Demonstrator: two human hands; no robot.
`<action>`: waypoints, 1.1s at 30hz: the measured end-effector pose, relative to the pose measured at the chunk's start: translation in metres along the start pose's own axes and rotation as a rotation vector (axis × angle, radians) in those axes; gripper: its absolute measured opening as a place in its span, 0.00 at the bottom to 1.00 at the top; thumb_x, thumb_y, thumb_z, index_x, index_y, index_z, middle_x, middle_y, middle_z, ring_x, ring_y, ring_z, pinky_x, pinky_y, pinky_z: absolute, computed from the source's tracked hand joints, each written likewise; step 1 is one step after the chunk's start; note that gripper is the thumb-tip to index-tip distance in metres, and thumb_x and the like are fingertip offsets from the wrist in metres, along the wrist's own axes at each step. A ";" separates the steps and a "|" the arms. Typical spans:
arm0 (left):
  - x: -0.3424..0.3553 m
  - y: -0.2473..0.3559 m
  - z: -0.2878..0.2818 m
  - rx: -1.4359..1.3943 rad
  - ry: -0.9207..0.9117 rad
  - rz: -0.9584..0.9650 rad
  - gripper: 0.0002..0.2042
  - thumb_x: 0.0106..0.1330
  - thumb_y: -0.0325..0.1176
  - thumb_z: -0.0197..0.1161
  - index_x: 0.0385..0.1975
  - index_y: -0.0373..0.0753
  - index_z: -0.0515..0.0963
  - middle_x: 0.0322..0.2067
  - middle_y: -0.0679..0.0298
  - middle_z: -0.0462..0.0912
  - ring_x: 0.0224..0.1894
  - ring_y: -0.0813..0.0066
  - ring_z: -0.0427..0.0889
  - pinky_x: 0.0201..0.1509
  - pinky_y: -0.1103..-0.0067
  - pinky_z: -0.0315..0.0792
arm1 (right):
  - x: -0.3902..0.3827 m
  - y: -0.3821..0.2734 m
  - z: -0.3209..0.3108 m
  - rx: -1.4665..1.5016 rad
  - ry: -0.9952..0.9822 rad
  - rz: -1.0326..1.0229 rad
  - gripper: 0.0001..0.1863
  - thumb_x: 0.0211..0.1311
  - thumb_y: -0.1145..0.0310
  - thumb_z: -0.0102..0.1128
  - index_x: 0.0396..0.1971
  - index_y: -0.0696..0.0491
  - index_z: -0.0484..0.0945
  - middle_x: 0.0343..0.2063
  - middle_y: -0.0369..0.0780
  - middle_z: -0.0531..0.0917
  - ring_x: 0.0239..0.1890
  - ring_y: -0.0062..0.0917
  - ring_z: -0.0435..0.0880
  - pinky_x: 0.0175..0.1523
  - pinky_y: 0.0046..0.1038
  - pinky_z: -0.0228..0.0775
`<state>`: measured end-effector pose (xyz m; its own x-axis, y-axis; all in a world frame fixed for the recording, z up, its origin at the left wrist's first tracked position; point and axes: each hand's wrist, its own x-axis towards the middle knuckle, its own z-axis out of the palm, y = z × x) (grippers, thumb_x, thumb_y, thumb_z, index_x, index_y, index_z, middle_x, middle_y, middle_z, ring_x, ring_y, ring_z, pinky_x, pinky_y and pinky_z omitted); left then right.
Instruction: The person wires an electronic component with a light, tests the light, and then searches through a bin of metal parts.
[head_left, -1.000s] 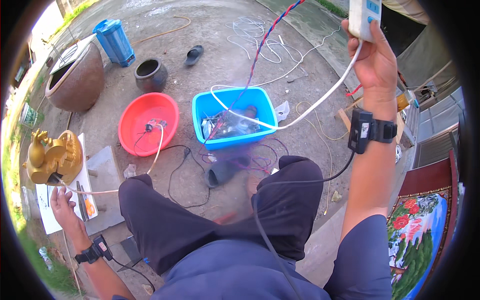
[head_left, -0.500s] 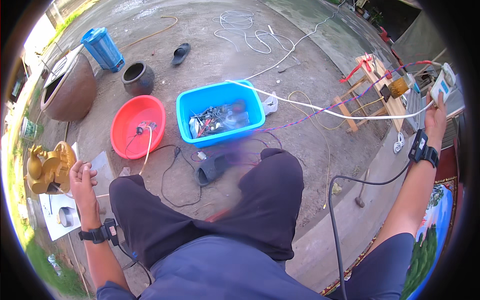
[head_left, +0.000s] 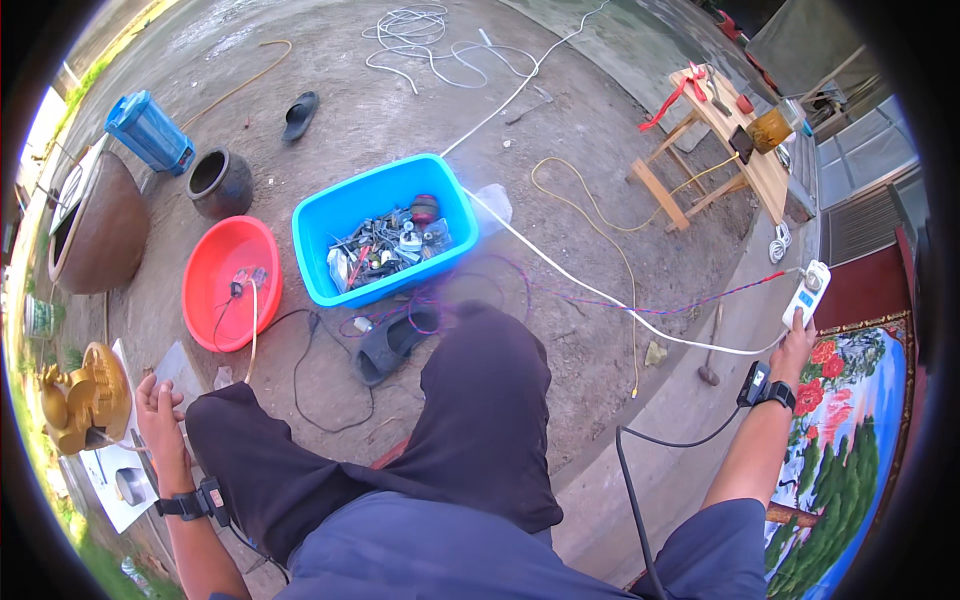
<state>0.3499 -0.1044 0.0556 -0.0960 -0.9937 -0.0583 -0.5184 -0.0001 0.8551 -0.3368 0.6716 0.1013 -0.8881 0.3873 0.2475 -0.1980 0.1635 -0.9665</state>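
My right hand [head_left: 793,350] is closed round the near end of a white power strip [head_left: 808,291], held out at the far right. A plug sits in its upper end, and a twisted red-and-blue wire [head_left: 690,306] runs from there toward the floor. The strip's white cord [head_left: 570,287] stretches left past the blue tub [head_left: 306,262]. At the left, my left hand [head_left: 163,425] is raised with loosely bent fingers apart and nothing visible in them. Beside it stands a gold-coloured ornament [head_left: 108,392]; a thin light tube passes near the wrist.
The tub holds loose hardware. Next to it is a red basin [head_left: 207,310] with a small device and a hose. Beyond stand clay pots [head_left: 232,190] and a blue container [head_left: 150,130]. A wooden bench [head_left: 752,150] is at the right. Slippers [head_left: 388,348] and cables lie on the ground.
My right hand has lowered the power strip and drawn it nearer. The twisted wire came down with it. The view has turned right, and my left hand stays raised.
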 end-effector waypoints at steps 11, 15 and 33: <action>0.013 0.002 0.017 0.045 -0.041 0.044 0.20 0.75 0.33 0.60 0.63 0.32 0.70 0.44 0.62 0.83 0.37 0.83 0.81 0.30 0.89 0.71 | 0.012 -0.021 -0.031 -0.208 0.098 -0.172 0.26 0.73 0.68 0.63 0.65 0.62 0.71 0.56 0.43 0.81 0.55 0.28 0.81 0.60 0.32 0.72; 0.014 -0.010 0.020 0.057 -0.072 0.032 0.21 0.75 0.33 0.60 0.63 0.32 0.69 0.42 0.63 0.82 0.36 0.83 0.81 0.30 0.89 0.70 | 0.023 -0.010 -0.054 -0.430 0.103 -0.242 0.25 0.72 0.69 0.64 0.63 0.63 0.71 0.54 0.44 0.82 0.53 0.26 0.82 0.59 0.30 0.74; -0.001 -0.028 -0.019 0.202 -0.012 0.032 0.20 0.75 0.33 0.61 0.62 0.33 0.72 0.42 0.67 0.82 0.35 0.86 0.80 0.32 0.90 0.69 | -0.200 0.206 0.032 -0.929 -0.550 0.537 0.24 0.54 0.62 0.77 0.51 0.53 0.87 0.43 0.44 0.90 0.45 0.30 0.90 0.53 0.32 0.78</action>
<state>0.3806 -0.1060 0.0417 -0.1247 -0.9914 -0.0400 -0.6747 0.0551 0.7360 -0.2137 0.5985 -0.1492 -0.8683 0.2048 -0.4519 0.4246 0.7780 -0.4631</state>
